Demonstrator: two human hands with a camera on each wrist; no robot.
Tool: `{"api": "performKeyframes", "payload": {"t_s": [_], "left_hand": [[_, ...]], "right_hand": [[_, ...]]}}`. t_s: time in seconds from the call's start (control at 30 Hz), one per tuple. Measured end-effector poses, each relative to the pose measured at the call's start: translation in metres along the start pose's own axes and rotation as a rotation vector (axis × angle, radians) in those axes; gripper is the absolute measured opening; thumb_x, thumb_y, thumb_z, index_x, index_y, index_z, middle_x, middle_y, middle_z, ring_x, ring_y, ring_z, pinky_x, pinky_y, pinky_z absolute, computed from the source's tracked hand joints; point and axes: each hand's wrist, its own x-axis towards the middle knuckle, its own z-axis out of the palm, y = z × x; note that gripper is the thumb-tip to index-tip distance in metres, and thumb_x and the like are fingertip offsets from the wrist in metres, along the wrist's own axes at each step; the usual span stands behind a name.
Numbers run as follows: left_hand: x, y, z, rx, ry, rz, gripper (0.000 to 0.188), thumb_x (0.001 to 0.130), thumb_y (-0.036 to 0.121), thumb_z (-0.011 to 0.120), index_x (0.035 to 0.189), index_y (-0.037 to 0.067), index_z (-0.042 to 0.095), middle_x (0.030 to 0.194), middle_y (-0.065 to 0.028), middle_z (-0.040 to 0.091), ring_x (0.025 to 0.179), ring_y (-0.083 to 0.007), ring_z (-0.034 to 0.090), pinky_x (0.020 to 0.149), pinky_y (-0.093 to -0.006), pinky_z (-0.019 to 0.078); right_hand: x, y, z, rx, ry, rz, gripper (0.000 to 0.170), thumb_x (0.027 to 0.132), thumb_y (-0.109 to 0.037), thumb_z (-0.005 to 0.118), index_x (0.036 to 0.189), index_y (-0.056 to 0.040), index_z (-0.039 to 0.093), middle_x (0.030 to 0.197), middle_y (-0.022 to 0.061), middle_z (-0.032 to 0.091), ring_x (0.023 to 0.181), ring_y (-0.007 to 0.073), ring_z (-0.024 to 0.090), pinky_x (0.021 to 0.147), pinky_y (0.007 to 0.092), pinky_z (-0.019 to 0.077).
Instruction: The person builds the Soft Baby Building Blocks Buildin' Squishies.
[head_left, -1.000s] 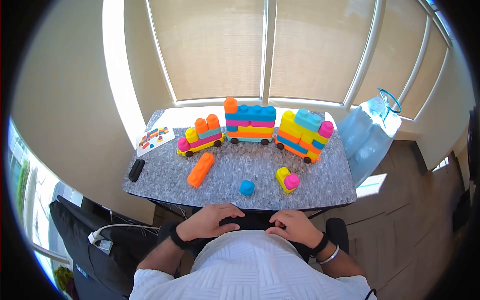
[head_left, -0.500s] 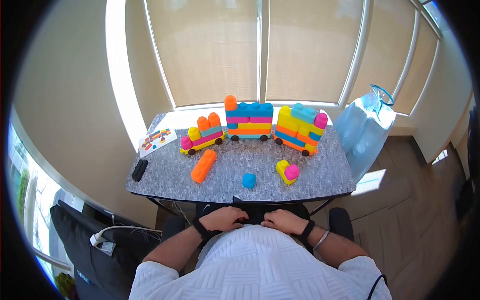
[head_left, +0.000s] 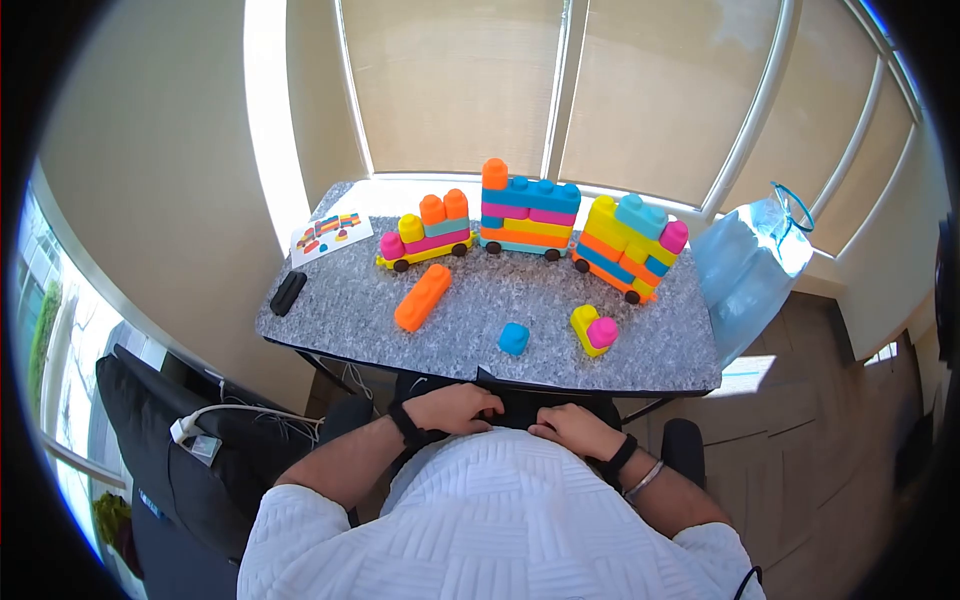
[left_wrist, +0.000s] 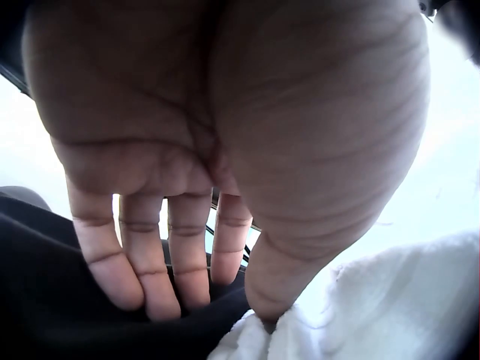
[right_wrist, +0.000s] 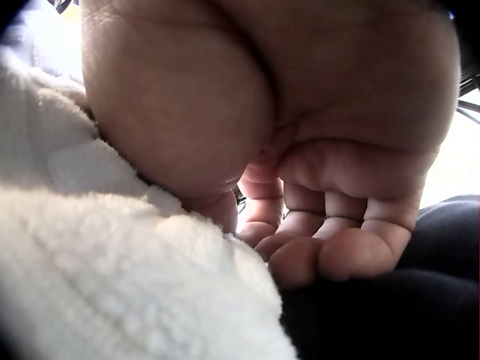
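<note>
My left hand (head_left: 452, 407) rests over the lap at the shirt hem, holding nothing; in the left wrist view its fingers (left_wrist: 191, 247) lie lightly bent against dark cloth. Beside it, my right hand (head_left: 580, 430) rests the same way, fingers loosely curled in the right wrist view. Both are just below the table's near edge. Nearest to them on the speckled grey table (head_left: 460, 345) are a blue toy block (head_left: 514, 339), a long orange block (head_left: 422, 298) and a yellow piece with a pink block (head_left: 602, 332).
Three wheeled block wagons stand in a row at the back: a low one (head_left: 428, 243), a tall one (head_left: 530, 215) and another (head_left: 625, 250). A picture sheet (head_left: 332, 234) and black case (head_left: 288, 293) lie at left. A translucent blue bag (head_left: 750, 265) stands right of the table.
Both hands have come a little closer together and their thumbs have drawn in. The head view has shifted slightly; the blocks and wagons keep their places on the table.
</note>
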Motion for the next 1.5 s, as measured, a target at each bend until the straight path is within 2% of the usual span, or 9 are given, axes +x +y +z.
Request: {"api": "performKeyframes", "payload": {"t_s": [0.63,0.73,0.8,1.03,1.13,1.2,1.5], "left_hand": [[0.0008,0.0008,-0.0021,-0.022,-0.021,-0.042,0.041,0.097,0.020,0.079,0.133,0.002,0.070,0.113,-0.0181,0.077,0.099,-0.0338,0.078,0.087,-0.0435,0.0623],[0.0008,-0.0012,-0.0010,-0.025,-0.017,-0.044,0.041,0.097,0.019,0.079,0.133,0.003,0.070,0.112,-0.0180,0.077,0.099,-0.0339,0.078,0.087,-0.0437,0.0621],[0.0008,-0.0014,-0.0014,-0.025,-0.016,-0.042,0.041,0.097,0.019,0.079,0.133,0.003,0.070,0.112,-0.0178,0.077,0.099,-0.0338,0.078,0.087,-0.0437,0.0620],[0.0004,-0.0021,-0.0005,-0.031,-0.005,-0.036,0.041,0.097,0.018,0.079,0.133,0.003,0.070,0.113,-0.0175,0.076,0.099,-0.0338,0.078,0.086,-0.0436,0.0620],[0.0006,-0.0009,-0.0007,-0.018,-0.022,-0.045,0.041,0.096,0.018,0.080,0.133,0.003,0.070,0.113,-0.0178,0.077,0.099,-0.0338,0.078,0.086,-0.0433,0.0621],[0.0001,-0.0004,-0.0004,-0.018,-0.022,-0.039,0.041,0.096,0.018,0.080,0.133,0.003,0.070,0.114,-0.0179,0.077,0.100,-0.0338,0.078,0.087,-0.0431,0.0621],[0.0007,0.0048,-0.0043,-0.023,-0.016,-0.056,0.042,0.096,0.018,0.080,0.133,0.003,0.070,0.114,-0.0182,0.077,0.101,-0.0335,0.078,0.087,-0.0427,0.0622]], "right_hand": [[0.0007,0.0029,-0.0011,0.026,0.015,-0.007,0.038,0.108,-0.040,0.068,0.097,-0.0040,0.068,0.088,0.0218,0.075,0.086,0.0460,0.074,0.076,0.0561,0.0578],[0.0010,0.0013,-0.0027,0.030,-0.001,0.000,0.034,0.109,-0.036,0.069,0.100,-0.0029,0.069,0.088,0.0224,0.074,0.086,0.0457,0.073,0.075,0.0533,0.0573],[0.0012,0.0012,-0.0024,0.046,0.003,0.013,0.038,0.108,-0.041,0.068,0.098,-0.0047,0.068,0.088,0.0221,0.075,0.086,0.0465,0.074,0.076,0.0563,0.0579],[0.0003,0.0032,-0.0019,0.021,0.001,0.002,0.037,0.110,-0.038,0.067,0.100,-0.0027,0.068,0.087,0.0220,0.073,0.085,0.0454,0.073,0.074,0.0537,0.0571],[-0.0005,0.0038,-0.0004,0.020,0.017,-0.004,0.038,0.110,-0.039,0.066,0.099,-0.0029,0.068,0.087,0.0221,0.073,0.086,0.0455,0.073,0.074,0.0540,0.0568],[-0.0007,0.0033,-0.0011,0.027,0.023,-0.020,0.038,0.109,-0.041,0.066,0.098,-0.0042,0.067,0.087,0.0229,0.074,0.086,0.0471,0.073,0.076,0.0574,0.0576],[0.0002,0.0059,0.0007,0.024,0.012,-0.018,0.039,0.110,-0.040,0.066,0.097,-0.0029,0.067,0.086,0.0236,0.073,0.086,0.0475,0.073,0.076,0.0569,0.0576]]}}
